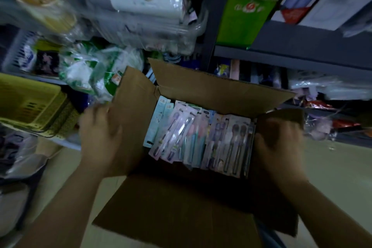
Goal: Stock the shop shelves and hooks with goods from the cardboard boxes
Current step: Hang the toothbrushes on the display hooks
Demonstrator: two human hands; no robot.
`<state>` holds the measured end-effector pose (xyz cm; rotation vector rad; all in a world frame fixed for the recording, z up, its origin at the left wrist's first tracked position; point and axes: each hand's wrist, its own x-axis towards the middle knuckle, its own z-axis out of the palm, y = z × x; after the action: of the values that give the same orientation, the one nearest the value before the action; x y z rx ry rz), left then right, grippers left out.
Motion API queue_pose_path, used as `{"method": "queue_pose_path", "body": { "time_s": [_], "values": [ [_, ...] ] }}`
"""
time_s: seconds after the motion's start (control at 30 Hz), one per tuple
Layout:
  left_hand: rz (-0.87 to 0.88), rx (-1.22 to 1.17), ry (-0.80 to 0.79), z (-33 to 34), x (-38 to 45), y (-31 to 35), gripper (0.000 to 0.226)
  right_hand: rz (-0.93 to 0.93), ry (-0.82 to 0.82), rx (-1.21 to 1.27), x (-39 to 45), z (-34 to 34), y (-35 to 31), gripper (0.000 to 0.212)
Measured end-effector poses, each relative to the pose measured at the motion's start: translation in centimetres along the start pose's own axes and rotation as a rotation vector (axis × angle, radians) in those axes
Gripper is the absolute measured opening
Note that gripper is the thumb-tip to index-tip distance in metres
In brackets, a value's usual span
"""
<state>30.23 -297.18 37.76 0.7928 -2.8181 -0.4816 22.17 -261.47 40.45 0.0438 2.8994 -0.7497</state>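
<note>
Two bare forearms enter from the lower edge — no sleeves, cuffs or gloves in view. Left hand (100, 135) and right hand (281, 143): no rings, watch or bands visible. Both motion-blurred — nails and finer detail cannot be made out.

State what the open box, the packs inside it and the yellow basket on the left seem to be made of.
Box: brown cardboard, matt, with folded flaps and raw edges.
Packs: probably printed card under clear plastic, since they catch glints; blur leaves it open.
Yellow basket: apparently moulded plastic, with slotted walls.
</note>
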Motion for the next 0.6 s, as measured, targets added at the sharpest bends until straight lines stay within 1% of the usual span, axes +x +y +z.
{"method": "queue_pose_path", "body": {
  "time_s": [0.03,0.07,0.1,0.13,0.17,0.2,0.23,0.27,0.3,0.33,0.4,0.53,0.6],
  "values": [
    [-0.095,0.007,0.077,-0.6,0.4,-1.0,0.048,0.049,0.076,-0.021,-0.4,-0.9,1.1,0.051],
    [-0.193,-0.014,0.097,-1.2,0.8,-1.6,0.054,0.125,0.109,-0.024,-0.6,-1.3,2.3,0.06],
    [-0.26,-0.053,0.047,-1.4,1.0,-2.3,0.058,0.211,0.101,-0.001,-0.8,-1.5,3.3,0.07],
    [-0.32,-0.162,-0.068,-1.2,1.3,-3.1,0.053,0.309,0.072,0.065,-0.9,-1.2,4.4,0.075],
    [-0.375,-0.312,-0.19,-1.2,1.5,-3.4,0.035,0.404,0.029,0.168,-0.9,-0.8,5.3,0.074],
    [-0.431,-0.434,-0.298,-1.2,1.4,-3.6,0.018,0.489,-0.016,0.272,-1.0,-0.3,5.9,0.066],
    [-0.463,-0.479,-0.367,-1.0,1.3,-3.7,0.009,0.547,-0.046,0.336,-1.1,0.1,6.1,0.052],
    [-0.463,-0.435,-0.409,-0.7,1.0,-3.7,0.004,0.571,-0.045,0.356,-1.2,0.6,6.3,0.038],
    [-0.441,-0.378,-0.434,-0.5,0.7,-3.3,0.01,0.576,-0.026,0.342,-1.3,0.8,6.3,0.027],
    [-0.415,-0.325,-0.43,-0.1,0.4,-2.8,0.016,0.573,-0.001,0.309,-1.4,1.1,6.2,0.023],
    [-0.358,-0.296,-0.406,0.1,0.1,-1.5,0.022,0.561,0.02,0.218,-1.4,1.2,6.1,0.023],
    [-0.22,-0.11,-0.371,0.7,0.5,-0.2,0.028,0.563,-0.086,0.123,-1.2,1.2,6.6,0.025],
    [-0.181,-0.036,-0.336,1.0,0.2,0.2,0.028,0.544,-0.054,0.113,-1.3,1.0,7.0,0.024]
  ]
}}
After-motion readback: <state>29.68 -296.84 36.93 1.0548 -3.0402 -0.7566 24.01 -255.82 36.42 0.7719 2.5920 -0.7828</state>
